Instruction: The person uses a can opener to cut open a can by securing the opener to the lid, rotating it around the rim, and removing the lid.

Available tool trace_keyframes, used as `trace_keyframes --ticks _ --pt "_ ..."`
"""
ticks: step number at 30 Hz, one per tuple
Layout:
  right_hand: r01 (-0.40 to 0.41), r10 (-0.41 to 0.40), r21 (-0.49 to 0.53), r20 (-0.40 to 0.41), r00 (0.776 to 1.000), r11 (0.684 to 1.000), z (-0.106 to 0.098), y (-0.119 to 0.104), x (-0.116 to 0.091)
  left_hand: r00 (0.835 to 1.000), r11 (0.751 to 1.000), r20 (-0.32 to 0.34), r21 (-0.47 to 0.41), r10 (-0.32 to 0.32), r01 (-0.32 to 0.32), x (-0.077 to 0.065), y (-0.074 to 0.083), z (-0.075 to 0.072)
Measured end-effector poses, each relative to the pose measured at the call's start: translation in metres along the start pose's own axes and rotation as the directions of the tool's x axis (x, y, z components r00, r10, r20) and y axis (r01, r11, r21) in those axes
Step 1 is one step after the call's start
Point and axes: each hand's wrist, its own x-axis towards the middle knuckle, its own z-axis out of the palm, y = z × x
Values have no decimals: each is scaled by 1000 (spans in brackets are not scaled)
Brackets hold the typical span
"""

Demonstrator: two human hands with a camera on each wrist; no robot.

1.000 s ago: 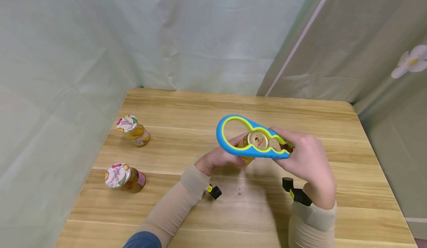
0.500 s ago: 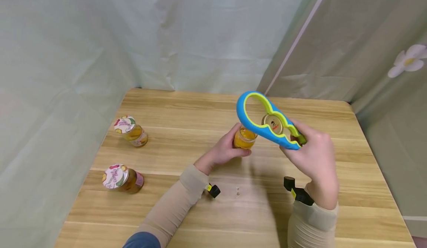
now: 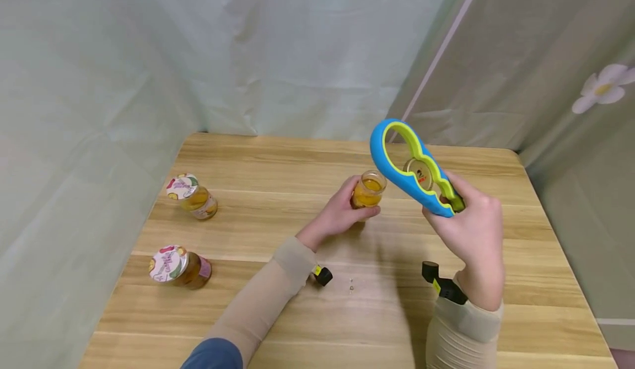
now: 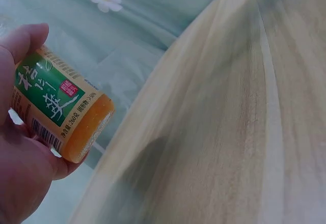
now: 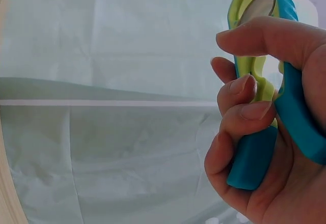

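Lid (image 3: 419, 174) now off jar (image 3: 367, 196), opener (image 3: 413, 186) farther right

Smooth glass jar (image 3: 367, 192), glossy metal lid (image 3: 419, 174)

We see a small curtained-off booth, set up for filming hand work: pale green curtains (image 3: 307, 54) hang behind and on both sides of the wood-grain table (image 3: 322, 333), a white flower print (image 3: 602, 89) shows to its right, and black wrist cameras (image 3: 448, 290) sit above it. Whether home or lab surrounds it, we cannot tell.
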Motion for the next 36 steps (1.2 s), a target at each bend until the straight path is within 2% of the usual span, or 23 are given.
trace_keyframes --ticks 9,16,19,24,30,36 --pt "-41 41 -3 5 999 999 -4 1 -1 996 996 -78 78 46 -40 28 -11 5" --pt "-74 74 3 8 997 997 -6 2 0 987 987 -112 129 111 -96 53 -19 9" --pt "-83 83 -2 2 997 997 -6 4 0 987 990 -136 125 88 -71 62 -20 11" --pt "-84 84 -8 -7 996 996 -6 7 -1 984 989 -177 150 16 11 74 -18 16" --pt "-114 114 -16 -1 993 993 -9 7 -1 981 983 -193 176 -8 43 85 -20 23" --pt "-112 112 -25 -8 994 993 -10 6 0 980 983 -192 167 -46 79 88 -25 30"
